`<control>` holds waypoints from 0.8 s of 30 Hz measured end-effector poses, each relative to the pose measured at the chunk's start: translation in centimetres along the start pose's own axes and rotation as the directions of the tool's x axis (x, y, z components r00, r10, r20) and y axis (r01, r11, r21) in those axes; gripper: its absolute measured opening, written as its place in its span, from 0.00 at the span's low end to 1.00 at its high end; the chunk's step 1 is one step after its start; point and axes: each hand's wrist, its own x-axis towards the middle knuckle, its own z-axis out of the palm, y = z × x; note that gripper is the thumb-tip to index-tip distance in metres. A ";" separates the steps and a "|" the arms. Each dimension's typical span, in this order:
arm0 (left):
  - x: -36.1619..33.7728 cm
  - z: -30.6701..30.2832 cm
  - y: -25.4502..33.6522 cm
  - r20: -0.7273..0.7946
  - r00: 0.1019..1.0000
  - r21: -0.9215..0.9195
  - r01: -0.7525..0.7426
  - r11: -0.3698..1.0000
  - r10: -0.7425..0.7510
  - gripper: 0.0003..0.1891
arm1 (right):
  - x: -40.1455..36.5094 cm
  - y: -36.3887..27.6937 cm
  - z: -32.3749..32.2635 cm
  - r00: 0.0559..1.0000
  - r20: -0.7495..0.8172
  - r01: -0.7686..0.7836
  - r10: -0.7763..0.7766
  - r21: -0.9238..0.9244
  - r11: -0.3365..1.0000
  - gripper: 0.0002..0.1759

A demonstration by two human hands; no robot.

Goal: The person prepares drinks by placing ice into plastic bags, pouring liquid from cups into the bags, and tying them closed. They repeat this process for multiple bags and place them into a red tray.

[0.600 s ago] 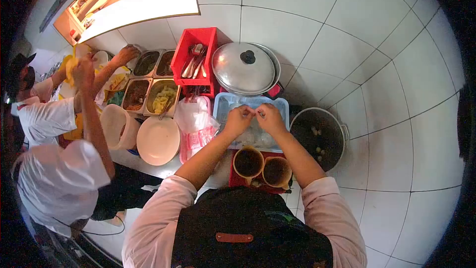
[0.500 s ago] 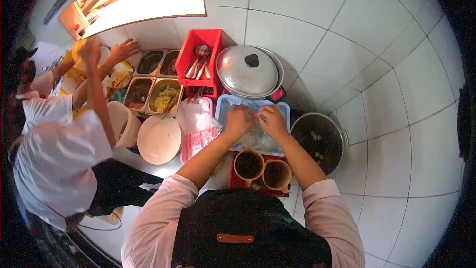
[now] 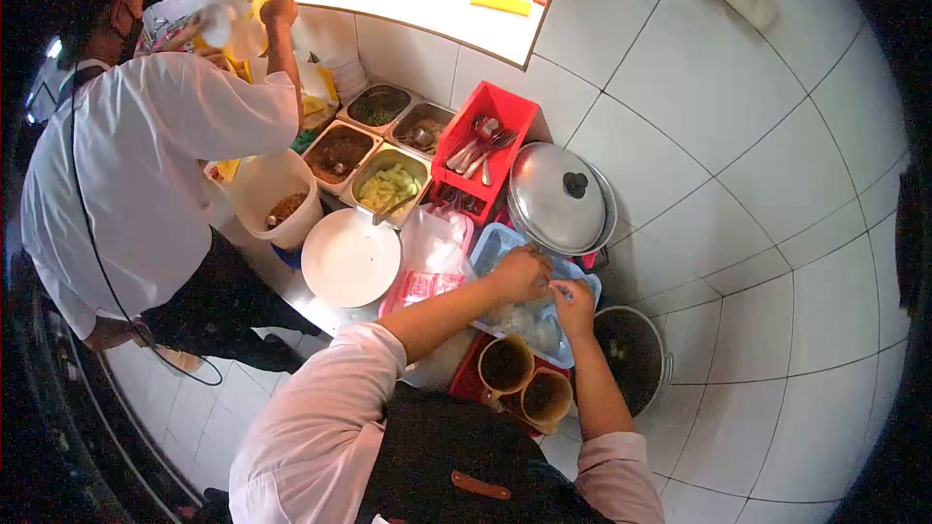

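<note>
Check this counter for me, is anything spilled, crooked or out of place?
Nothing looks spilled or damaged. The only slight oddity is the steel lid, which sits a little off-centre on its pan, so the pan's rim shows on one side. The two brown cups stand upright.

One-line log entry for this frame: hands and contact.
left hand, right hand: together above blue basket | at: clear bag, grip unclear | nearby: brown cups, lidded pan

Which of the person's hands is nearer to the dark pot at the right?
Right. The right hand is over the blue basket at the edge next to the dark pot. The left hand is farther off, over the basket's side toward the plastic bags.
</note>
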 end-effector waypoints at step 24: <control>0.0 1.0 0.1 0.065 0.986 0.150 -0.162 0.975 0.154 0.16 | 0.1 0.6 -1.2 0.811 0.372 -0.543 0.452 0.190 0.818 0.12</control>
